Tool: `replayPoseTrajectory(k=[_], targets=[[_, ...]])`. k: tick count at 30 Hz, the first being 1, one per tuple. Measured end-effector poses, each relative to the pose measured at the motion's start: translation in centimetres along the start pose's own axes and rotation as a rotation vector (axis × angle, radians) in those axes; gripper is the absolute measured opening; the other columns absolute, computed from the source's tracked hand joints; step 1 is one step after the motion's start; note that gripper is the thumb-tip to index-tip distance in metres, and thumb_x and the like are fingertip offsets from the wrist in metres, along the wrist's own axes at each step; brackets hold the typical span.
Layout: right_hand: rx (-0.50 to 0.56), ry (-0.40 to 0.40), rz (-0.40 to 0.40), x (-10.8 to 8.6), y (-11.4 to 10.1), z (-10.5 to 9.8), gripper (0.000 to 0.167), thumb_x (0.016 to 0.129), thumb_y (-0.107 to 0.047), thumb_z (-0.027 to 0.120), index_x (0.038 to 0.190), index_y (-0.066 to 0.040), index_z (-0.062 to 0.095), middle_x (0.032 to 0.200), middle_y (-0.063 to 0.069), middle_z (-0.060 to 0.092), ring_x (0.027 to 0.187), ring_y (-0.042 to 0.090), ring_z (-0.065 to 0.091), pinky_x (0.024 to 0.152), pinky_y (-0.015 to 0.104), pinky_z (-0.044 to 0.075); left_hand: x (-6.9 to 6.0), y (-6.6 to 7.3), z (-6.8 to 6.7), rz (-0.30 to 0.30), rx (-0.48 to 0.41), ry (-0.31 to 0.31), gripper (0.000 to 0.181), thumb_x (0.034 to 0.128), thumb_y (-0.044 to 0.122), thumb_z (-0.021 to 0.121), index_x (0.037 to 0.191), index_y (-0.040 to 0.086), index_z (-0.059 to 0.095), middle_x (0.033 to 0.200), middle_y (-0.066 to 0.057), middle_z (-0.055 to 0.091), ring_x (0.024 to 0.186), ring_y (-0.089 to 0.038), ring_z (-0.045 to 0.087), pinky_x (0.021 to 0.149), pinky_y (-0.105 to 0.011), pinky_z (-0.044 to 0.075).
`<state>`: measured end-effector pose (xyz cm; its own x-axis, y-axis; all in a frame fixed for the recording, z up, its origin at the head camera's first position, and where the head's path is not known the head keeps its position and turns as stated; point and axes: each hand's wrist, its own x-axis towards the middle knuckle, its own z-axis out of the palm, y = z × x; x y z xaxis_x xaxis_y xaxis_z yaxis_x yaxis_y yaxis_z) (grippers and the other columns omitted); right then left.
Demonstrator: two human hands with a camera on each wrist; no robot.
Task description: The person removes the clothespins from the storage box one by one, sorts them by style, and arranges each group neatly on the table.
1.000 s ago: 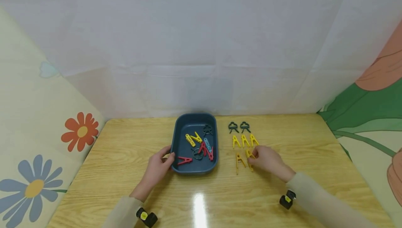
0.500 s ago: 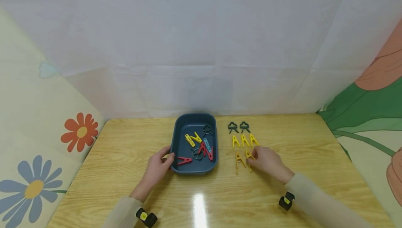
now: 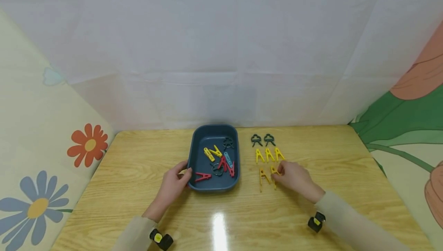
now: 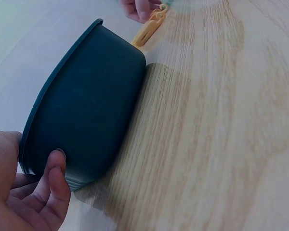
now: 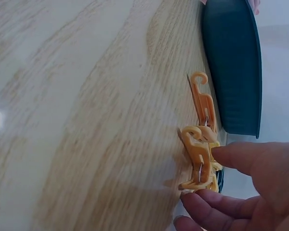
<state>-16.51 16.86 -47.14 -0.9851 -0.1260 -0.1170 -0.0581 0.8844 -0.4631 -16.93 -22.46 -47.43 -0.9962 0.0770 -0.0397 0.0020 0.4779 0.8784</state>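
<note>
My left hand [image 3: 173,182] grips the near left corner of a dark blue basin [image 3: 216,186], thumb at the rim and fingers against the outer wall [image 4: 82,101]. In the basin lie red clips [image 3: 203,176], yellow clips [image 3: 209,154], a blue clip [image 3: 228,159] and dark clips [image 3: 217,169]. My right hand [image 3: 295,178] pinches an orange hooked clothespin [image 5: 197,156] on the table, right of the basin. Beside it on the left lies a matching orange hooked clothespin [image 3: 262,177]. Fingers partly cover the pinched one in the head view.
Beyond the orange pair, three yellow clips [image 3: 269,155] stand in a row. Two dark clips [image 3: 256,140] form another row behind them, near the white backdrop [image 3: 294,70]. The wooden table [image 3: 138,155] is bounded at both sides by flower-patterned panels [image 3: 38,147].
My right hand has shifted very slightly left with the orange hooked clothespin, nearer to its match. My left hand and the basin look unmoved.
</note>
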Motion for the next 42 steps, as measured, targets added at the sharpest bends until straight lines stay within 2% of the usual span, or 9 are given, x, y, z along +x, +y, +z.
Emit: replayPoseTrajectory(k=[10, 16, 23, 28, 35, 42], targets=[[0.009, 0.053, -0.036, 0.7, -0.9, -1.7, 0.023, 0.098, -0.027, 0.072, 0.093, -0.004, 0.070, 0.078, 0.003, 0.067, 0.061, 0.013, 0.057, 0.056, 0.031, 0.050, -0.2, -0.1, -0.2, 0.009, -0.009, 0.008, 0.041, 0.1058, 0.010, 0.058, 0.145, -0.003, 0.056, 0.137, -0.028, 0.061, 0.079, -0.016, 0.070, 0.063, -0.026, 0.058], [0.008, 0.082, -0.078, 2.0, -2.7, -3.3, 0.022, 0.099, -0.025, 0.072, 0.098, -0.003, 0.071, 0.086, 0.006, 0.070, 0.068, 0.015, 0.061, 0.062, 0.034, 0.053, 0.0, -0.3, -0.1, 0.005, -0.010, 0.006, 0.042, 0.1058, 0.010, 0.059, 0.145, -0.003, 0.056, 0.139, -0.028, 0.060, 0.083, -0.019, 0.071, 0.064, -0.025, 0.058], [0.002, 0.060, -0.109, 4.1, -5.8, -4.3, 0.027, 0.101, -0.029, 0.069, 0.108, -0.003, 0.072, 0.094, 0.006, 0.072, 0.074, 0.016, 0.064, 0.067, 0.036, 0.055, 0.2, -0.5, -0.1, 0.003, -0.002, 0.002, 0.042, 0.1062, 0.010, 0.058, 0.146, -0.003, 0.055, 0.140, -0.028, 0.060, 0.086, -0.022, 0.072, 0.065, -0.025, 0.058], [-0.027, 0.086, -0.172, 5.7, -8.5, -4.3, 0.027, 0.100, -0.028, 0.069, 0.109, -0.003, 0.073, 0.097, 0.007, 0.074, 0.081, 0.019, 0.067, 0.074, 0.039, 0.057, 0.2, -0.6, -0.1, 0.007, 0.002, 0.001, 0.043, 0.1061, 0.010, 0.058, 0.146, -0.004, 0.054, 0.139, -0.028, 0.060, 0.084, -0.022, 0.072, 0.065, -0.025, 0.058], [-0.070, 0.092, -0.206, 7.6, -12.3, -3.4, 0.027, 0.100, -0.031, 0.070, 0.107, -0.006, 0.074, 0.092, 0.005, 0.073, 0.073, 0.016, 0.063, 0.063, 0.032, 0.052, 0.3, -0.5, 0.0, 0.013, 0.012, 0.003, 0.043, 0.1054, 0.010, 0.059, 0.146, -0.003, 0.055, 0.138, -0.028, 0.061, 0.083, -0.019, 0.071, 0.064, -0.025, 0.057], [-0.099, 0.082, -0.218, 9.1, -15.4, -1.9, 0.026, 0.101, -0.031, 0.070, 0.106, -0.006, 0.073, 0.092, 0.006, 0.073, 0.069, 0.014, 0.061, 0.062, 0.031, 0.051, 0.2, -0.5, 0.2, 0.029, 0.007, 0.011, 0.041, 0.1044, 0.008, 0.059, 0.144, -0.005, 0.057, 0.136, -0.029, 0.062, 0.080, -0.019, 0.071, 0.062, -0.025, 0.057]])
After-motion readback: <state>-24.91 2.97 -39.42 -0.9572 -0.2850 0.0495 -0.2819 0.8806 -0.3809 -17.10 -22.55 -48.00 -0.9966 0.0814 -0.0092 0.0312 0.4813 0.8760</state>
